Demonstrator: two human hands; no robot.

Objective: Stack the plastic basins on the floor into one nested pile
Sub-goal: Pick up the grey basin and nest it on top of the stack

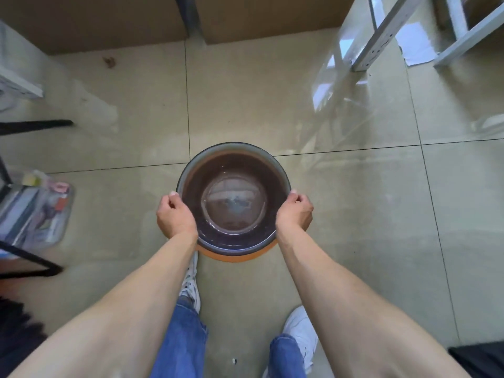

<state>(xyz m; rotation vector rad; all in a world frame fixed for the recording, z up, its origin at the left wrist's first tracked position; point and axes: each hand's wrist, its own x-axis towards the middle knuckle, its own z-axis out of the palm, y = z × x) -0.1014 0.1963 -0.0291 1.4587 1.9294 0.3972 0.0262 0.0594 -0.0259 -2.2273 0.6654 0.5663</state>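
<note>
A dark translucent basin (233,170) sits in the middle of the view, gripped by its rim on both sides. My left hand (176,215) holds the left rim and my right hand (294,212) holds the right rim. Under it an orange basin (234,256) shows as a crescent at the near edge, the dark one resting in or just above it; I cannot tell which. The rest of the orange basin is hidden.
Tiled floor (354,214) all around. Cardboard boxes (122,20) stand at the back. A white metal rack (381,36) is at the back right, a clear bag of items (38,211) and black stand legs (30,257) at the left. My white shoes (300,331) are below.
</note>
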